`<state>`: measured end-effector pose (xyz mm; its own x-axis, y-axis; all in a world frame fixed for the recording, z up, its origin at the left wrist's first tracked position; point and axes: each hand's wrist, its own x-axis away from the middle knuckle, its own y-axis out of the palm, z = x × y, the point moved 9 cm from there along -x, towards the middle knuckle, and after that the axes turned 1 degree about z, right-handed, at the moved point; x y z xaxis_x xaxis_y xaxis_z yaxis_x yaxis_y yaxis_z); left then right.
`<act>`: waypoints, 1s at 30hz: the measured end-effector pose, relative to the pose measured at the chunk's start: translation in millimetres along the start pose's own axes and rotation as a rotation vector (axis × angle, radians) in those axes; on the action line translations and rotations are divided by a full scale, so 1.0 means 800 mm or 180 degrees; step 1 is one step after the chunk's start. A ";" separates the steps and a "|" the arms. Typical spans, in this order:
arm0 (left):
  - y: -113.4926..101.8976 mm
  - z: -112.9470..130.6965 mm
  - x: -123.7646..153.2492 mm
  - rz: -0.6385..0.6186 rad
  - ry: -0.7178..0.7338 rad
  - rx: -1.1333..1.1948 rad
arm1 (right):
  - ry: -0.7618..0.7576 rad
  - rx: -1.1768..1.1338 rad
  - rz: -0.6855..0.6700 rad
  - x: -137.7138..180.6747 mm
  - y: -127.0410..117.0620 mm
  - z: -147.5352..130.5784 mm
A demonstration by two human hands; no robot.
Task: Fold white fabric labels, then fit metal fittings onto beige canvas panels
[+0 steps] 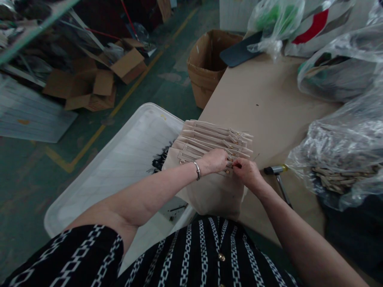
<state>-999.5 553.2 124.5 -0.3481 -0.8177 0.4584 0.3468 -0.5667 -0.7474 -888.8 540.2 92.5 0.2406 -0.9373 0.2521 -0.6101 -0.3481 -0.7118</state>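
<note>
A row of overlapping beige fabric pouches with zippers and small gold-coloured metal sliders lies across the near table edge. My left hand, with a silver bracelet at the wrist, is closed at the zipper of a front pouch. From the other side, my right hand pinches at the right end of that zipper, close to the gold sliders. The fingertips of both hands almost meet. Exactly which part each one grips is too small to make out. Behind my hands, more zippered layers fan out.
On the left is a white plastic tub with dark threads near the pouches. A hammer rests on the table, right of my right hand. Clear plastic bags crowd the right side. A cardboard box stands beyond the table.
</note>
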 end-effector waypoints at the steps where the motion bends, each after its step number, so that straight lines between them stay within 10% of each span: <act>1: -0.001 -0.003 0.001 0.0020 -0.0060 0.0025 | -0.0018 0.0024 0.0015 0.000 0.001 0.000; 10: -0.027 -0.016 0.017 0.0141 -0.0321 0.0863 | -0.0224 -0.0248 0.0285 0.005 -0.027 -0.015; 17: -0.010 -0.005 0.044 -0.0333 -0.1143 0.4081 | -0.0673 -0.0895 0.0395 0.025 -0.035 -0.089; 30: 0.000 -0.003 0.057 -0.0382 -0.0469 0.2786 | 0.0422 -0.2767 0.0031 0.021 -0.015 -0.051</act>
<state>-1017.3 516.3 143.8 -0.3303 -0.7185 0.6121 0.8765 -0.4742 -0.0836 -908.6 527.6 132.1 0.1757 -0.9158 0.3612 -0.9835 -0.1795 0.0232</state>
